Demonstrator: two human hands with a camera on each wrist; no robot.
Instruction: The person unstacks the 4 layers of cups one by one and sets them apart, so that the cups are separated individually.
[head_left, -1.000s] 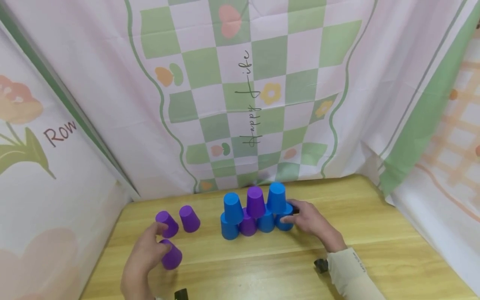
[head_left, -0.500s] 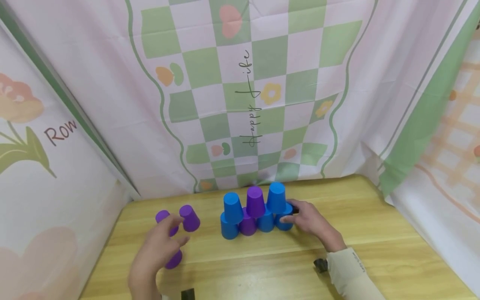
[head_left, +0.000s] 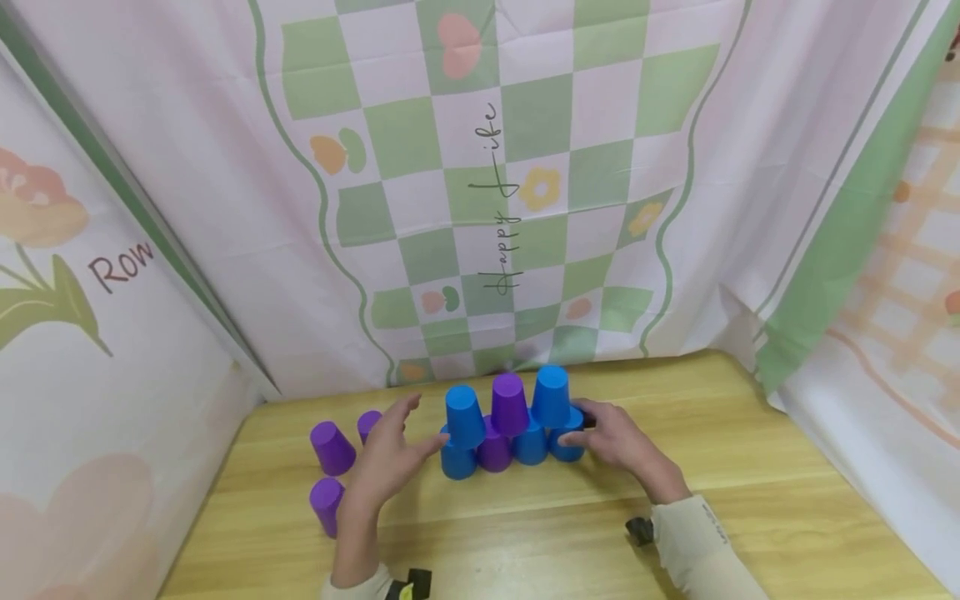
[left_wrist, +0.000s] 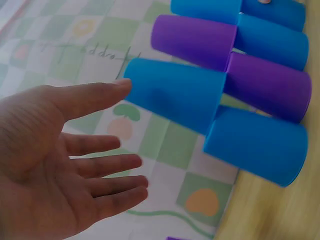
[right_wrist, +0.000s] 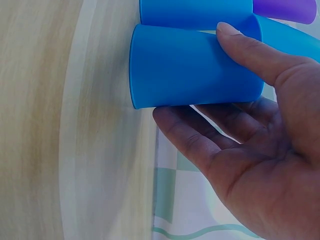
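Observation:
An upside-down row of cups stands on the table, with a second row on top. At its right end, my right hand (head_left: 618,437) holds the lower blue cup (right_wrist: 195,67), thumb on one side and fingers on the other. Beside the left end is my left hand (head_left: 386,458), its fingers spread and holding nothing. In the left wrist view, its thumb tip lies at the edge of the upper left blue cup (left_wrist: 172,92); whether they touch I cannot tell. Under that cup is another blue cup (left_wrist: 257,145). An upper purple cup (head_left: 510,404) sits mid-row.
Left of my left hand stand a purple cup (head_left: 331,450), a nearer purple cup (head_left: 324,504) and a third purple cup (head_left: 367,423), the last two partly hidden by the hand and arm. A patterned curtain (head_left: 540,250) hangs behind the wooden table (head_left: 540,542).
My left hand has moved right, away from the loose purple cups to the left end of the stack, and its fingers have spread. The right hand stays in place on its cup.

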